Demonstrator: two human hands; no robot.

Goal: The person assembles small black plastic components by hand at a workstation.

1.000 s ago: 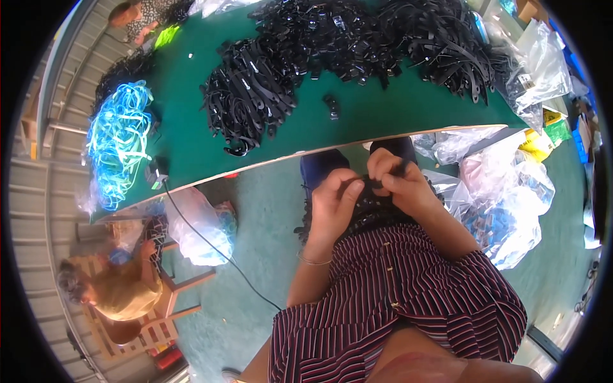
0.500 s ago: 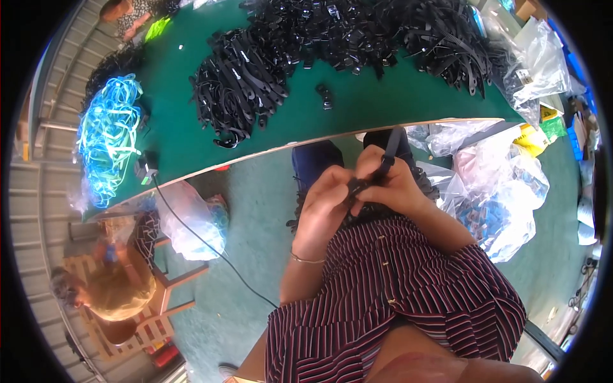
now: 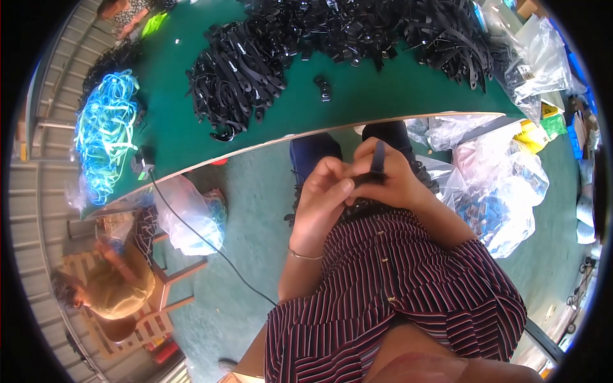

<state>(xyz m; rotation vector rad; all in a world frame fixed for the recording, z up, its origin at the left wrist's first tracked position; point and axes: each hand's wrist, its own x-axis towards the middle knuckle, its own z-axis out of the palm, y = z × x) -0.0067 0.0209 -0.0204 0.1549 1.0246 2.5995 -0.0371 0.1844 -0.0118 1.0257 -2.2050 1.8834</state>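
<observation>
Above my lap, just short of the table edge, both hands come together around a black strap [image 3: 378, 158]. My left hand [image 3: 321, 195] is closed, its thumb and fingertips pinching the strap's near end. My right hand [image 3: 394, 180] is closed too, with the strap's free end standing up past its fingers. Any small part between the fingertips is hidden. Several black pieces lie on my lap beneath the hands. On the green table [image 3: 169, 108], one small black buckle [image 3: 324, 88] lies apart from a bundle of black straps [image 3: 233, 80].
A large pile of black buckles [image 3: 348, 35] and more black straps [image 3: 450, 45] cover the table's far side. Blue-green cords [image 3: 105, 137] heap at the left. A cable [image 3: 211, 242] hangs off the edge. Plastic bags [image 3: 495, 191] stand at right. Another person [image 3: 118, 281] sits at left.
The strap's upright end has tipped slightly left and my fingers have shifted on it. My view has moved a little; both hands remain together over my lap.
</observation>
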